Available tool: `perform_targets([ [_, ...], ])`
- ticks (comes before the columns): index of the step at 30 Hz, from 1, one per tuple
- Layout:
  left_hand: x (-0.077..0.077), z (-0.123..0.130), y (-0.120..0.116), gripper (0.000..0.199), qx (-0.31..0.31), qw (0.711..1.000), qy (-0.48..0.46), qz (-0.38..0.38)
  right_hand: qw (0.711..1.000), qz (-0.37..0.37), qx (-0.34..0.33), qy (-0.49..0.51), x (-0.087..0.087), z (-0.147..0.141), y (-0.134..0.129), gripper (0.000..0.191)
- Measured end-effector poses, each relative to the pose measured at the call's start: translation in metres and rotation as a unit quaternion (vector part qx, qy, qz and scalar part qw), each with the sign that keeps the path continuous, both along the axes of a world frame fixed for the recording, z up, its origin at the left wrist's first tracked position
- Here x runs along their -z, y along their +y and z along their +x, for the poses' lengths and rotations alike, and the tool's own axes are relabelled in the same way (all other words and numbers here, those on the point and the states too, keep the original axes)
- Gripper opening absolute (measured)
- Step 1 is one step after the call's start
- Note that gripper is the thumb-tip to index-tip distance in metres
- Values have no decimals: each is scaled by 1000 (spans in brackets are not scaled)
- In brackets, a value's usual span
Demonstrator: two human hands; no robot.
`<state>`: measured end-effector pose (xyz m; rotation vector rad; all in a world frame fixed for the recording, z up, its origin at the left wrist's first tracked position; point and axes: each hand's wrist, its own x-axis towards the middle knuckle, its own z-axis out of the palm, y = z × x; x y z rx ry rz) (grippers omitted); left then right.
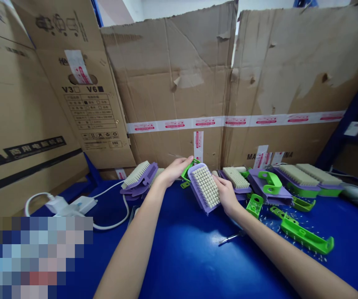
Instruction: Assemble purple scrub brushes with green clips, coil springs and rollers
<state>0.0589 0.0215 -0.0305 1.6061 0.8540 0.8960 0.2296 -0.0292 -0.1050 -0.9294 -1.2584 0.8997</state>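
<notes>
A purple brush [204, 187] with cream bristles is tilted up off the blue table [181, 253], bristles facing me. My right hand [226, 194] grips its right edge. My left hand [175, 169] closes on the green plastic handle [186, 172] at the brush's far left end. Both arms reach forward to the middle of the table.
More purple brushes lie left [139, 176] and right [235, 177], with finished ones [303, 177] far right. Loose green handles [303, 236] and bristle bits are scattered at right. A white charger and cable [72, 204] lie at left. Cardboard walls [179, 91] stand behind.
</notes>
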Motion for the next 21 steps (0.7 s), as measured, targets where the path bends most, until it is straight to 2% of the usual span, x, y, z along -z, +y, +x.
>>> perform_targets([
  [3,-2,0,-1,50,-25,999,31,-8,998,-35,-20,40,0,2,0,45],
  [7,-6,-3,-3,51,-54,997,55,-10,997,-37,-32,56,1,4,1,39],
  [10,-8,-3,-5,50,-67,995,73,-2,998,-27,-34,34,-1,3,0,42],
  [13,-8,-1,-7,47,-78,991,97,47,999,-8,-42,0,-3,1,-3,47],
  [16,-7,3,-9,44,-67,990,100,77,999,11,-43,-27,-4,1,-5,50],
  [21,-3,7,-11,43,-36,995,70,61,996,49,-10,-71,-2,2,-4,49],
])
